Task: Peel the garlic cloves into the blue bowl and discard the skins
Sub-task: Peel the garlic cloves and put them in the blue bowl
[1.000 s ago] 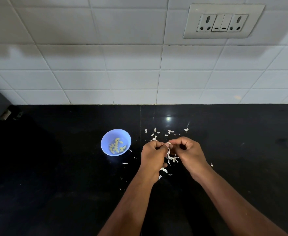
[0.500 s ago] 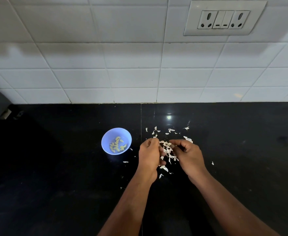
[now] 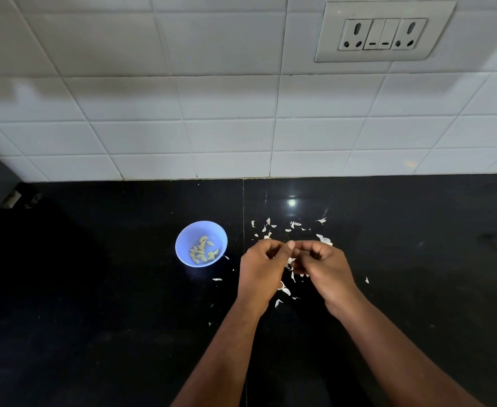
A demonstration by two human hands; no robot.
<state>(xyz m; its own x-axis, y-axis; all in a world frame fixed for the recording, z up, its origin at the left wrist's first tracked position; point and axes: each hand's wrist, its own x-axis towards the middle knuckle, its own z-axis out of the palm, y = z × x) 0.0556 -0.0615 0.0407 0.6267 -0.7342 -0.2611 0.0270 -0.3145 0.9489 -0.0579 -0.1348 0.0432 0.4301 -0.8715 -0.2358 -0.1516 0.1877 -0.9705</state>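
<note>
Black countertop (image 3: 94,289); white tiled wall (image 3: 153,98); double socket plate (image 3: 385,32) upper right.

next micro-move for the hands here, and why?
Probably keep stripping the skin: both hands, left hand and right hand, are curled together over the garlic skins, and whatever they pinch is hidden. Once bare, the clove should likely go left into the blue bowl with the peeled cloves.

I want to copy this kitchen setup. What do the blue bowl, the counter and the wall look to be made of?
The blue bowl looks like plastic: thin wall, even matte pastel colour. The counter seems polished black stone, maybe granite: it mirrors a light glint and shows a slab seam. The wall is glazed white ceramic tile, going by its grout lines and soft sheen.
</note>
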